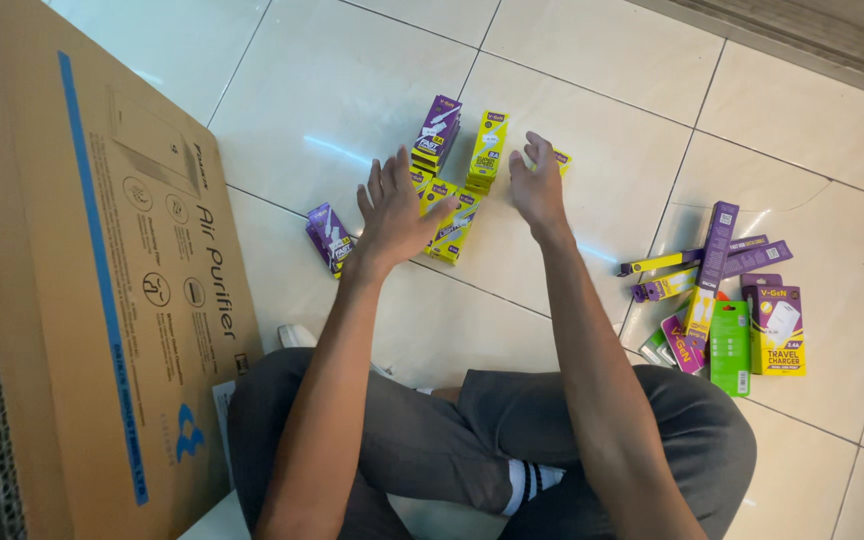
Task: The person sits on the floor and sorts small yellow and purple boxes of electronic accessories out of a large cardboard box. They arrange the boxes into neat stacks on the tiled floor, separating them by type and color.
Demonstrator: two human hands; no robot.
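Note:
I sit cross-legged on a tiled floor. My left hand (392, 215) hovers flat with fingers spread over a few yellow and purple small boxes (449, 222) lying on the tiles. My right hand (537, 185) reaches forward with fingers loosely curled, next to a small yellow box (561, 158) partly hidden behind it; I cannot tell if it grips it. Between the hands stand two short stacks of boxes, a purple-topped stack (438, 135) and a yellow stack (487, 150). One purple box (329, 237) lies left of my left hand.
A big brown cardboard carton (102, 290) with a blue stripe leans along the left side. At the right lies a loose pile of purple, yellow and green packages (722, 300). A raised threshold (802, 35) runs along the top right.

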